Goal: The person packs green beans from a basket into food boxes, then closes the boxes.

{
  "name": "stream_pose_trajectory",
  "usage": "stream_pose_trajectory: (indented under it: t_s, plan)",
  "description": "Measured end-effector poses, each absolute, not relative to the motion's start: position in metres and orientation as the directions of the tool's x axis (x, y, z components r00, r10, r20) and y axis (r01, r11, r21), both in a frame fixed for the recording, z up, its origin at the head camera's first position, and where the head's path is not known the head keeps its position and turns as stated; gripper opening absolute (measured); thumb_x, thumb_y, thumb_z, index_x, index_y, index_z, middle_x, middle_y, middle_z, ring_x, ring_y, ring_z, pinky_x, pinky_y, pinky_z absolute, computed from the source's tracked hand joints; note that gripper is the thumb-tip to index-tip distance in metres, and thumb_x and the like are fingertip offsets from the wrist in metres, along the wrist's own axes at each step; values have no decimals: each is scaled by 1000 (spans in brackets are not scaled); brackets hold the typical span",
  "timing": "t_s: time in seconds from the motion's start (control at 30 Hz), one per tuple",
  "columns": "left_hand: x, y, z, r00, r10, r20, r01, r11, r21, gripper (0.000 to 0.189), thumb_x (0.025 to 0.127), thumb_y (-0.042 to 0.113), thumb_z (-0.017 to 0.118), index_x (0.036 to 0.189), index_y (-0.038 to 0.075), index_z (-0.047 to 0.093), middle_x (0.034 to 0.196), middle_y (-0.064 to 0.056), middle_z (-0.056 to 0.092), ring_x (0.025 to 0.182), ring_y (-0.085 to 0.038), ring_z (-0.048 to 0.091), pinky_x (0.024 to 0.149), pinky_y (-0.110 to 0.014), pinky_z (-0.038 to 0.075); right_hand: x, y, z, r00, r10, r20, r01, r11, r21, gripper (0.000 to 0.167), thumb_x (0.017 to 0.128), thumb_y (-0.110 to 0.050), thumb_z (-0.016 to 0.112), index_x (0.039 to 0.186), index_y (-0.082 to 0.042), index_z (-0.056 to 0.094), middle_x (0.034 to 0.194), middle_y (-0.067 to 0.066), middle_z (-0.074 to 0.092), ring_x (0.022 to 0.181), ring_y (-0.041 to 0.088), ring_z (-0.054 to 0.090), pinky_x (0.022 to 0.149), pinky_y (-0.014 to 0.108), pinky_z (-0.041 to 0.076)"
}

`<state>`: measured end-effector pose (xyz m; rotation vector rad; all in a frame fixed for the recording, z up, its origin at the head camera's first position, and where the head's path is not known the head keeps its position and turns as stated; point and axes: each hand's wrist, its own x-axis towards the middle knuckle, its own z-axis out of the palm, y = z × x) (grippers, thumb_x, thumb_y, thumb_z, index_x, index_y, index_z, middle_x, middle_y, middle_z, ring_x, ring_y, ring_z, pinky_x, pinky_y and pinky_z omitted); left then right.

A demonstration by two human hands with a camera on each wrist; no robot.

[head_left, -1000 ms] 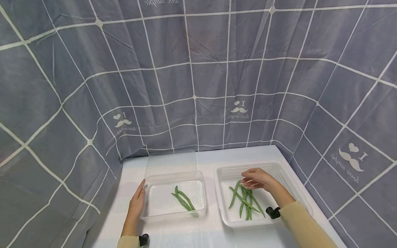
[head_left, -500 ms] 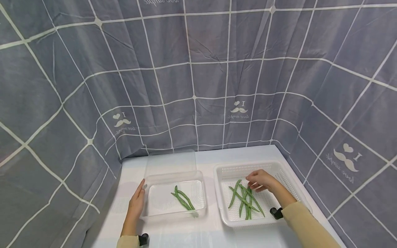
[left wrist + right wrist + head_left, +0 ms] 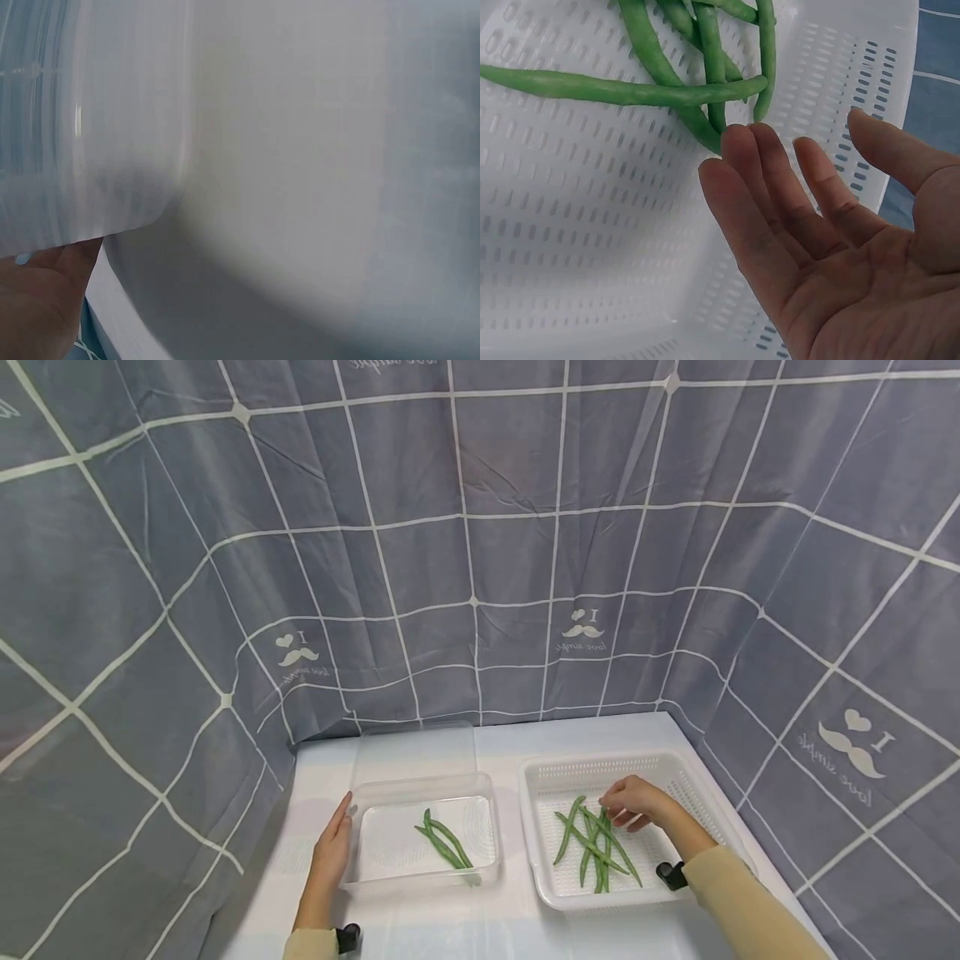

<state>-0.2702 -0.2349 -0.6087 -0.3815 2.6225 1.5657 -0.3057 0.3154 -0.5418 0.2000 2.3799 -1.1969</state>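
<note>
Green, slender beans (image 3: pixel 622 92), crossed in the white perforated plastic basket (image 3: pixel 555 902), look light, smooth and snappable: best pinched mid-length. The right hand (image 3: pixel 636 802), at their one o'clock, is empty, fingers apart; the left hand (image 3: pixel 330 852) lies straight-fingered along the clear plastic box's (image 3: pixel 386 843) nine-o'clock wall.

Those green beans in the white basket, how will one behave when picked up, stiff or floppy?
Probably fairly stiff: the beans have nearly straight or gently curved shapes. Likely light, being so slender. Lifting one may drag others, since they lie crossed in the basket.
</note>
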Motion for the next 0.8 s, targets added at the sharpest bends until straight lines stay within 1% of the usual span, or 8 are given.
stream_pose_trajectory:
  t_s: [0.2,0.37,0.47,0.67,0.8]
  plan:
    - [-271,-235,-610,-967,-181,-179,-244,459,854,55,118,38,23,172,29,18,178,-20,16,163,-50,13,132,-69,14,-310,315,-550,-876,-67,-477,315,671,-672,24,95,-15,72,106,6,75,94,18,76,81,28,77,66,38,66]
    - [-270,-235,-610,-967,-187,-175,-244,463,852,55,117,40,22,172,28,19,177,-20,17,163,-50,14,132,-68,14,-312,313,-557,-865,-49,-499,321,709,-628,17,91,-14,75,94,2,76,81,11,73,74,24,74,62,37,64]
    - [-270,-235,-610,-966,-186,-176,-245,462,853,55,117,40,22,172,28,20,178,-19,17,163,-50,13,132,-69,13,-313,311,-558,-857,-52,-513,316,734,-602,13,89,-12,75,90,1,77,75,8,71,70,22,73,61,37,63]
    - [-270,-235,-610,-966,-188,-179,-248,461,852,55,118,38,24,172,29,20,178,-19,16,163,-50,13,132,-69,13,-315,304,-562,-851,-71,-520,280,778,-563,11,89,-10,75,90,0,76,77,12,73,69,22,73,61,38,65]
    - [-270,-234,-609,-964,-193,-183,-253,456,853,55,118,37,25,171,29,20,177,-20,16,163,-51,12,132,-69,13,-314,300,-564,-854,-65,-517,271,791,-548,8,88,-8,76,87,0,76,76,12,73,69,24,74,61,39,66]
